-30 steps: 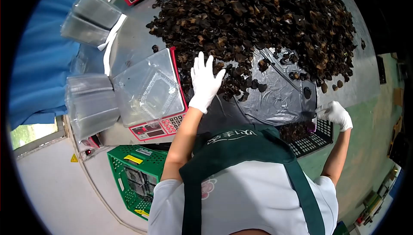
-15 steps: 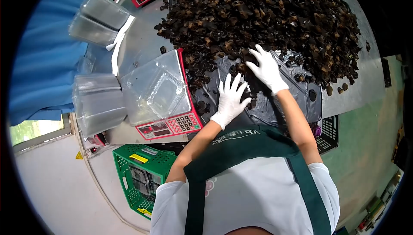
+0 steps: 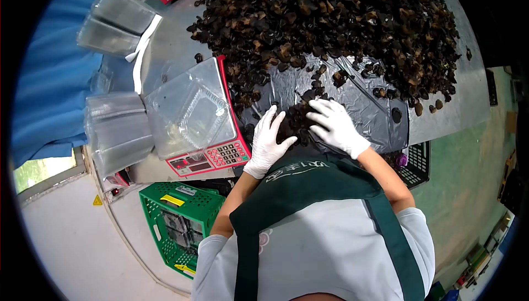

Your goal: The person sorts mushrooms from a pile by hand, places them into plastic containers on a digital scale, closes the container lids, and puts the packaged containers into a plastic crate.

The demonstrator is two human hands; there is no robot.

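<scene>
In the head view, the left hand (image 3: 270,142) and right hand (image 3: 339,129), unclenched with fingers spread, are flanking a dark, fungus-like clump (image 3: 295,119), apparently to keep it together, while a scale (image 3: 227,155) is standing left of them on the metal counter (image 3: 454,120) and green floor (image 3: 457,174) is showing beyond the right hand.

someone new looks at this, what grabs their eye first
Most likely the big mound of dark, curled pieces on the far part of the grey table. Next, perhaps, the white-gloved left hand and right hand, on either side of a small heap on the shiny dark sheet. Then the red-trimmed scale left of the hands, with clear plastic on top.
</scene>
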